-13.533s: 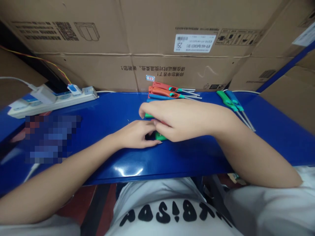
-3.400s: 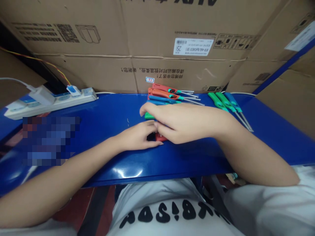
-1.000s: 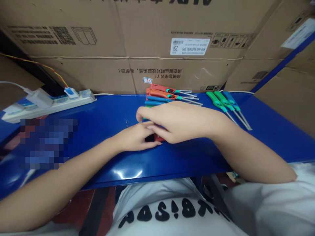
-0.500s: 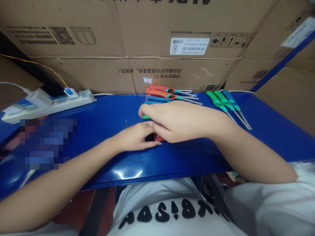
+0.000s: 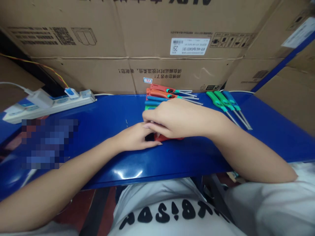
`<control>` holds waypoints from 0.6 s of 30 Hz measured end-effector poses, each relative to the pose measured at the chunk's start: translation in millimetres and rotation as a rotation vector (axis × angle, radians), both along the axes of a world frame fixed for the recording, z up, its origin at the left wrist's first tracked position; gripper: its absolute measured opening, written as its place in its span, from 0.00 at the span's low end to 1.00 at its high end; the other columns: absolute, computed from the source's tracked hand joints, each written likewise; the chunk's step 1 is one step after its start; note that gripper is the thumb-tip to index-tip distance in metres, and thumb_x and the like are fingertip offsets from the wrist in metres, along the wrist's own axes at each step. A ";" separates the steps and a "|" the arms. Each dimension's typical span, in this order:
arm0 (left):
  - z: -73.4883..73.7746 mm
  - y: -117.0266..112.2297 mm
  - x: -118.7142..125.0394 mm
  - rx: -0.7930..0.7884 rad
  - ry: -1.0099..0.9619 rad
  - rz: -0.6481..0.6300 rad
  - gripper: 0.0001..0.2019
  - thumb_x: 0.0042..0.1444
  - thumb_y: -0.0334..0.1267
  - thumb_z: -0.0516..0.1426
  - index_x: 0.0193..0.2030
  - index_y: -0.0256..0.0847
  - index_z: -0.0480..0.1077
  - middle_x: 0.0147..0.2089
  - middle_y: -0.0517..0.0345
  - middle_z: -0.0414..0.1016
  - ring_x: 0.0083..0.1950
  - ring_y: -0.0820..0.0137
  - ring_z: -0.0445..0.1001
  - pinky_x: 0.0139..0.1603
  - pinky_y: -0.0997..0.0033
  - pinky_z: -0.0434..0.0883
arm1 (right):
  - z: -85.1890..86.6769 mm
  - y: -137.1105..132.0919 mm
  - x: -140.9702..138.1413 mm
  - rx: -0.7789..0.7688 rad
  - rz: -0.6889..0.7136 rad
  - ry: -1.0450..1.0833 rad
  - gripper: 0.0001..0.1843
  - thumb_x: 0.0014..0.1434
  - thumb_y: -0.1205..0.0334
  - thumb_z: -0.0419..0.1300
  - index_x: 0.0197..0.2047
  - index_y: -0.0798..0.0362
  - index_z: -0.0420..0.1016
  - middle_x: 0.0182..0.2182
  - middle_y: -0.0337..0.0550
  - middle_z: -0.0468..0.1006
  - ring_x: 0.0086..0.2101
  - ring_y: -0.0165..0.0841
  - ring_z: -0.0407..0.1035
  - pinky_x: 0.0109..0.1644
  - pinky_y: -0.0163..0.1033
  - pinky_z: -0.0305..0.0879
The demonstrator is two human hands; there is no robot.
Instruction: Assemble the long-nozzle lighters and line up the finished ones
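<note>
My left hand [image 5: 135, 137] lies on the blue table with its thumb along the near side of a red long-necked lighter [image 5: 168, 138] and its fingers on the far side, closed about the handle end. Across it from the right comes my right hand [image 5: 167, 119], fingers curled, thumb and fingertips meeting over my left fingers; what they grip is hidden. Behind lie an orange lighter [image 5: 161, 93], a blue lighter [image 5: 154, 103] and a green lighter [image 5: 150, 108], handles leftward and metal tubes rightward. My right hand and forearm cover part of them.
Two green lighters [image 5: 222, 100] and a blue-handled lighter [image 5: 232, 100] lie at the right. A power strip [image 5: 59, 104] with plugs stands at the left. A large cardboard sheet [image 5: 103, 72] closes off the back of the blue table [image 5: 103, 173].
My right hand has drawn slightly nearer to me, its thumb shifting left over my left fingers. More of the red and green lighters shows. My left hand stays nearly still.
</note>
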State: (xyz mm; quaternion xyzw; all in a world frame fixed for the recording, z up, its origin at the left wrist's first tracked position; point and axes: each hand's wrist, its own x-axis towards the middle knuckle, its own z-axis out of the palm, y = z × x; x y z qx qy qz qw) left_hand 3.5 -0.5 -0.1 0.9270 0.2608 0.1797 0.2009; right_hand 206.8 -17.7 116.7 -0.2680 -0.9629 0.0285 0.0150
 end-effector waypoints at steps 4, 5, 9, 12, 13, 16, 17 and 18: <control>-0.9 -0.1 0.1 0.005 -0.075 -0.033 0.13 0.63 0.46 0.62 0.48 0.39 0.77 0.49 0.50 0.82 0.52 0.59 0.80 0.58 0.60 0.76 | 0.8 -1.4 0.4 -0.063 0.020 0.046 0.13 0.69 0.64 0.50 0.52 0.54 0.71 0.38 0.47 0.81 0.28 0.32 0.65 0.32 0.37 0.48; -1.2 -0.1 0.1 0.006 -0.076 -0.026 0.13 0.63 0.46 0.62 0.47 0.39 0.77 0.50 0.50 0.82 0.52 0.59 0.80 0.57 0.60 0.76 | 0.6 -1.5 0.2 -0.055 0.013 0.051 0.14 0.69 0.62 0.50 0.52 0.55 0.71 0.39 0.47 0.81 0.28 0.32 0.65 0.32 0.37 0.48; -0.7 -0.5 0.0 0.005 -0.013 0.011 0.16 0.63 0.48 0.62 0.51 0.40 0.77 0.50 0.50 0.82 0.49 0.59 0.81 0.54 0.61 0.77 | -1.9 0.6 -2.2 0.032 -0.009 0.013 0.17 0.72 0.58 0.48 0.44 0.56 0.75 0.34 0.49 0.81 0.28 0.33 0.65 0.33 0.38 0.46; 0.2 -0.8 0.3 -0.004 -0.038 -0.017 0.16 0.63 0.45 0.63 0.53 0.39 0.76 0.50 0.50 0.82 0.50 0.59 0.81 0.55 0.61 0.77 | -2.1 0.8 -2.8 0.015 0.006 0.009 0.14 0.69 0.64 0.49 0.48 0.56 0.74 0.35 0.48 0.81 0.27 0.32 0.64 0.32 0.38 0.46; 0.3 -0.8 0.3 -0.008 -0.054 -0.027 0.15 0.63 0.45 0.63 0.51 0.39 0.76 0.49 0.50 0.82 0.51 0.59 0.81 0.56 0.61 0.77 | -1.7 0.3 -2.6 0.004 0.014 0.023 0.14 0.68 0.65 0.50 0.51 0.56 0.73 0.36 0.48 0.81 0.28 0.32 0.65 0.32 0.38 0.46; -0.4 -0.5 0.0 -0.017 -0.058 -0.024 0.12 0.63 0.45 0.62 0.46 0.39 0.77 0.48 0.50 0.82 0.52 0.59 0.81 0.57 0.61 0.76 | -0.7 -0.9 -1.9 0.000 0.021 0.054 0.15 0.69 0.63 0.50 0.55 0.56 0.71 0.39 0.49 0.81 0.30 0.33 0.66 0.32 0.38 0.48; -0.7 -0.5 -0.3 -0.009 -0.049 -0.012 0.13 0.63 0.46 0.62 0.48 0.40 0.77 0.49 0.50 0.82 0.53 0.58 0.80 0.57 0.60 0.76 | -0.9 -0.8 -1.8 0.002 0.019 0.050 0.15 0.70 0.62 0.49 0.54 0.56 0.71 0.38 0.48 0.81 0.29 0.33 0.66 0.33 0.38 0.47; -1.1 -0.6 -0.6 0.002 -0.042 -0.001 0.15 0.63 0.47 0.62 0.50 0.40 0.77 0.51 0.49 0.82 0.54 0.57 0.80 0.58 0.59 0.76 | -1.2 -0.6 -1.9 0.001 0.018 0.040 0.15 0.71 0.60 0.48 0.53 0.56 0.72 0.36 0.48 0.81 0.28 0.33 0.65 0.32 0.38 0.47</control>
